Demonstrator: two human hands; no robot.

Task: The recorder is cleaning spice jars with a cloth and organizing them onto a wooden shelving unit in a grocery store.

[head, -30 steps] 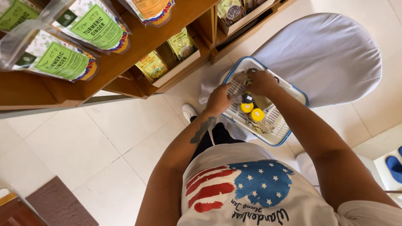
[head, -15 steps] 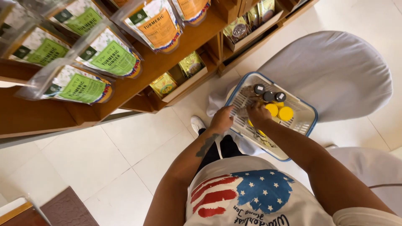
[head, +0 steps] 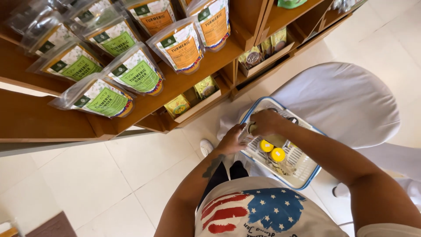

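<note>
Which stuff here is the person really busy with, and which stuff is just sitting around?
Busy with:
- white basket with blue rim
- yellow-lidded jars inside it
- small jar held between both hands
- left hand, right hand

Just sitting around:
- pouches with green and orange labels on the wooden shelf
- white covered chair

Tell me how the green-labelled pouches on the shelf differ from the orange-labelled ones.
The green-labelled pouches sit at the left of the wooden shelf; the orange-labelled pouches sit further right. The green-labelled ones number at least four, the orange-labelled ones three. Both kinds are clear packets leaning back, with a small dark green badge on top.
</note>
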